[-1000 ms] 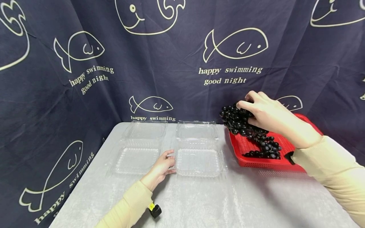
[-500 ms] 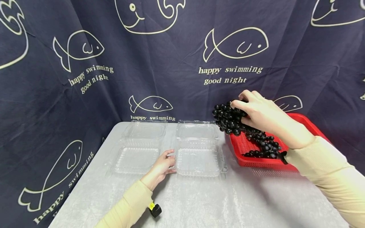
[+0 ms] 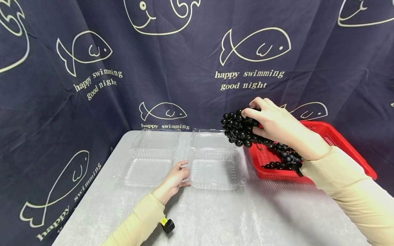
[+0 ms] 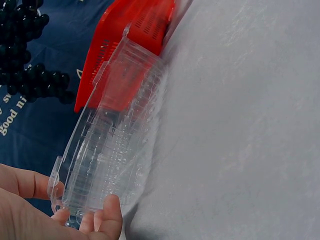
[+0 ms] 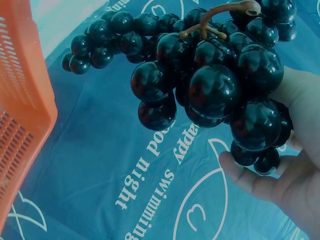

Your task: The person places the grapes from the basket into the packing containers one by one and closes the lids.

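While the right hand grips black grapes at centre-right, the left hand, lower centre, pinches a clear container by its edge, probably steadying it.

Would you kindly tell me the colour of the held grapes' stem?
Brown; the stem shows best in the right wrist view.

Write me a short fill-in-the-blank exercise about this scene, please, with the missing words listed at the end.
1. The right hand holds dark, round ____ on a stem.
2. In the head view, the colour of the perforated basket is ____.
3. The left hand touches one clear container, and altogether ____ such containers lie open on the table.
4. The curtain reads "happy ____, good night".

Missing words: grapes; red; two; swimming.
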Action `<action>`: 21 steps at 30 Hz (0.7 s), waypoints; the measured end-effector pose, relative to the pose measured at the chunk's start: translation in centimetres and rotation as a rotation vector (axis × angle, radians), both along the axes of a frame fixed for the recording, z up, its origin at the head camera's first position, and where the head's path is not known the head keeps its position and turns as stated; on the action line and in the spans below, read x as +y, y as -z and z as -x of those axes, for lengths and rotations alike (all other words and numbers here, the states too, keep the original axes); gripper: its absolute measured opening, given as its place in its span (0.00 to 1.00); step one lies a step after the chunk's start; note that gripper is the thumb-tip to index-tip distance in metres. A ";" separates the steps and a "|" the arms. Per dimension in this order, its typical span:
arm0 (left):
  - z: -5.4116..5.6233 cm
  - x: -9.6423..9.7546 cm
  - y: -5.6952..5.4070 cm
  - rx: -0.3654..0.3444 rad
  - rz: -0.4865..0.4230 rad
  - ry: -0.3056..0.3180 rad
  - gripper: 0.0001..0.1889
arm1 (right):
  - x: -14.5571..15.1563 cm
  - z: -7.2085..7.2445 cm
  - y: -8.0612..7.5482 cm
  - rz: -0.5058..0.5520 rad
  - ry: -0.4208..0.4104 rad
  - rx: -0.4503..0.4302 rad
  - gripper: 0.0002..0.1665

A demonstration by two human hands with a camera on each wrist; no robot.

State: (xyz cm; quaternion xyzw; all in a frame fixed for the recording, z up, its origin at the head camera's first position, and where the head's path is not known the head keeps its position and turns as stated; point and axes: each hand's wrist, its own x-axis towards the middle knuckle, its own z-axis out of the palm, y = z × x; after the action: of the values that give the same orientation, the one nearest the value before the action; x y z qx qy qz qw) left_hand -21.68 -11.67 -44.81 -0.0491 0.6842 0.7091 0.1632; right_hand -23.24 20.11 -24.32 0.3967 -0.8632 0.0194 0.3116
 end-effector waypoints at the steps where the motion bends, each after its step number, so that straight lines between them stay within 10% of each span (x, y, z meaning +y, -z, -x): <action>1: 0.0 0.0 0.0 0.000 -0.001 0.000 0.36 | -0.1 0.0 0.0 0.006 -0.008 0.001 0.31; 21: 0.1 -0.1 0.0 0.001 0.006 0.006 0.36 | -1.6 0.6 2.7 0.068 -0.081 -0.007 0.26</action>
State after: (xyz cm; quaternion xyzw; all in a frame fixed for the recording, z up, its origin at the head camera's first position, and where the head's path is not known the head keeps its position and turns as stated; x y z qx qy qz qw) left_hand -21.76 -11.76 -44.80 -0.0472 0.6867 0.7065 0.1647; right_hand -23.86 18.56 -26.97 0.4207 -0.8462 0.0625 0.3209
